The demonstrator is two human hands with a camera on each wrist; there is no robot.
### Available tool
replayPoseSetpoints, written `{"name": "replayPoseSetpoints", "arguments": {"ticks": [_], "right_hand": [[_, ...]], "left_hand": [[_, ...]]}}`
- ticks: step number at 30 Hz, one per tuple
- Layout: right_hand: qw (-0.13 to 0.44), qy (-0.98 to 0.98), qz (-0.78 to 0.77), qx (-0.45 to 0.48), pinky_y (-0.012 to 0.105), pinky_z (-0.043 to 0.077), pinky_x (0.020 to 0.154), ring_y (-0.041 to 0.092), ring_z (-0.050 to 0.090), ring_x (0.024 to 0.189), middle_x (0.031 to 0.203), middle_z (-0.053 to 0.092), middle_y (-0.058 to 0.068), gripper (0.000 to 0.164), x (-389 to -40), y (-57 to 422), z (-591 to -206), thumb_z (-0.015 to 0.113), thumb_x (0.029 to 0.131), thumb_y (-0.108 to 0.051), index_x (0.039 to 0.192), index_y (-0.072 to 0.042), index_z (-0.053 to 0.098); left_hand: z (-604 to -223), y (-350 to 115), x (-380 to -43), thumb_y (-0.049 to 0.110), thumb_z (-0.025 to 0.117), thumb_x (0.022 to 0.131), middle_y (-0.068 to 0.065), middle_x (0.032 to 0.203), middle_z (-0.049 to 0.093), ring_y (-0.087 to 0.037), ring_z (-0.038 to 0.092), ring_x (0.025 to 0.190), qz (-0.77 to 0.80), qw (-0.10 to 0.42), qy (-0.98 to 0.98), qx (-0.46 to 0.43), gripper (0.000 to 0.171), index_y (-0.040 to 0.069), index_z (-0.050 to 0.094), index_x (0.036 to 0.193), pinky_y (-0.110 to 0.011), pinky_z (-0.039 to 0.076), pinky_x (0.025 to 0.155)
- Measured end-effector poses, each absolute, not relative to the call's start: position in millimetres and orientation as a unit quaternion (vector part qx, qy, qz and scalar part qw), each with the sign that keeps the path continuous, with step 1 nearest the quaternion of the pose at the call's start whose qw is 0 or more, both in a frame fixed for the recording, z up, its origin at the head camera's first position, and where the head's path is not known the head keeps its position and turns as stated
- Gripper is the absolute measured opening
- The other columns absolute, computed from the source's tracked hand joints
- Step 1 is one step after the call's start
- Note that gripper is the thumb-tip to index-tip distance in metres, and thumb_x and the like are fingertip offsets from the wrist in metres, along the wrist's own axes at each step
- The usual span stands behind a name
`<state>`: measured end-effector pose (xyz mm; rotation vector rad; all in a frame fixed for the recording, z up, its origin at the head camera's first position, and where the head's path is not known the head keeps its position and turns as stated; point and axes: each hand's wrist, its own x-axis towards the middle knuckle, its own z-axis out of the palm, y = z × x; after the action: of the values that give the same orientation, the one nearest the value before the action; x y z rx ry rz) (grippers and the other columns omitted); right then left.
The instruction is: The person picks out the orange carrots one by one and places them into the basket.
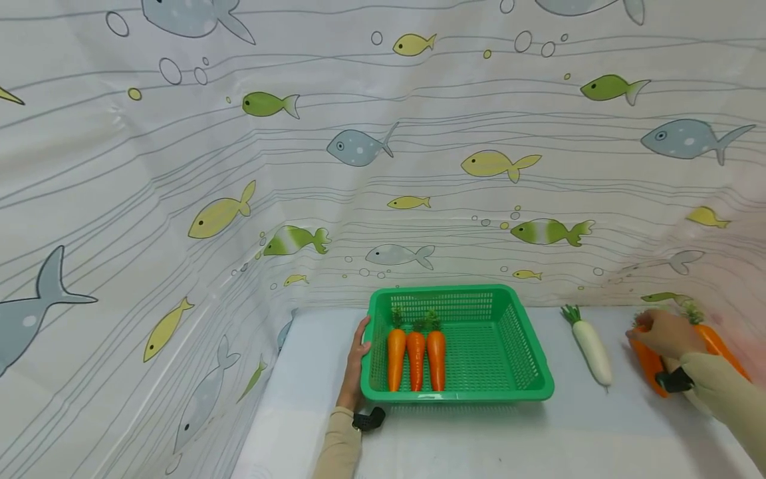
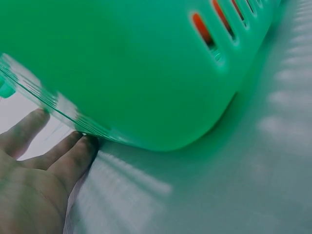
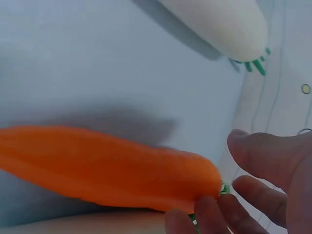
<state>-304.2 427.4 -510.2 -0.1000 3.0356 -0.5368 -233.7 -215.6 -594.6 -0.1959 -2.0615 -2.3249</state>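
Note:
On the left, my left hand (image 1: 357,349) rests against the side of a green plastic basket (image 1: 455,396). Its fingers (image 2: 73,156) reach out fairly straight to the basket's edge in the left wrist view. Three orange carrots (image 1: 415,359) lie side by side in the basket's left part. Far right, my right hand (image 1: 673,332) is over the leafy end of another carrot (image 3: 112,168). Its fingertips touch the carrot's thick end, while the thumb stands apart from it in the right wrist view. A white radish (image 1: 688,389) beside this carrot is partly hidden by the right arm.
Another white radish (image 1: 592,350) with green stems lies between the basket and my right hand. One more carrot (image 1: 721,349) is at the far right, partly behind the right arm. A fish-patterned sheet (image 1: 443,166) hangs behind and left of the white table (image 1: 455,446).

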Motion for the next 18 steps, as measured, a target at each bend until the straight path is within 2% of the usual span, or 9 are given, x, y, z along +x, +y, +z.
{"name": "replayPoseSetpoints", "arguments": {"ticks": [5, 9, 12, 18], "right_hand": [[0.018, 0.987, -0.159, -0.03, 0.059, 0.052, 0.076, 0.05, 0.064, 0.091, 0.115, 0.067, 0.04, 0.061, -302, 426, -516, 0.08, 0.088, -0.031, 0.122, 0.017, 0.064], [0.013, 0.988, -0.153, -0.009, 0.056, 0.052, 0.072, 0.047, 0.063, 0.084, 0.11, 0.065, 0.042, 0.065, -299, 424, -518, 0.079, 0.087, -0.031, 0.122, 0.021, 0.059], [0.026, 0.987, -0.16, 0.02, 0.052, 0.05, 0.068, 0.047, 0.06, 0.083, 0.112, 0.061, 0.045, 0.073, -296, 424, -521, 0.078, 0.088, -0.035, 0.125, 0.023, 0.053], [0.059, 0.984, -0.165, 0.027, 0.042, 0.047, 0.061, 0.037, 0.056, 0.077, 0.114, 0.059, 0.044, 0.078, -295, 421, -524, 0.075, 0.092, -0.042, 0.131, 0.021, 0.05]], "left_hand": [[-594, -216, -233, 0.034, 0.03, 0.111, -0.003, 0.178, 0.014, -0.04, 0.03, 0.157, -0.749, 0.012, -0.66, -0.056, 0.059, 0.041, 0.021, 0.169, -0.052, 0.033, 0.119], [-596, -216, -234, 0.033, 0.03, 0.111, -0.005, 0.179, 0.011, -0.041, 0.028, 0.157, -0.748, 0.015, -0.66, -0.064, 0.06, 0.037, 0.02, 0.17, -0.051, 0.034, 0.119], [-596, -216, -234, 0.032, 0.03, 0.111, -0.005, 0.179, 0.01, -0.041, 0.026, 0.158, -0.749, 0.018, -0.658, -0.069, 0.06, 0.036, 0.02, 0.17, -0.052, 0.033, 0.12], [-595, -216, -233, 0.033, 0.03, 0.111, -0.002, 0.179, 0.012, -0.039, 0.025, 0.159, -0.756, 0.014, -0.651, -0.065, 0.059, 0.04, 0.021, 0.169, -0.055, 0.029, 0.122]]}}
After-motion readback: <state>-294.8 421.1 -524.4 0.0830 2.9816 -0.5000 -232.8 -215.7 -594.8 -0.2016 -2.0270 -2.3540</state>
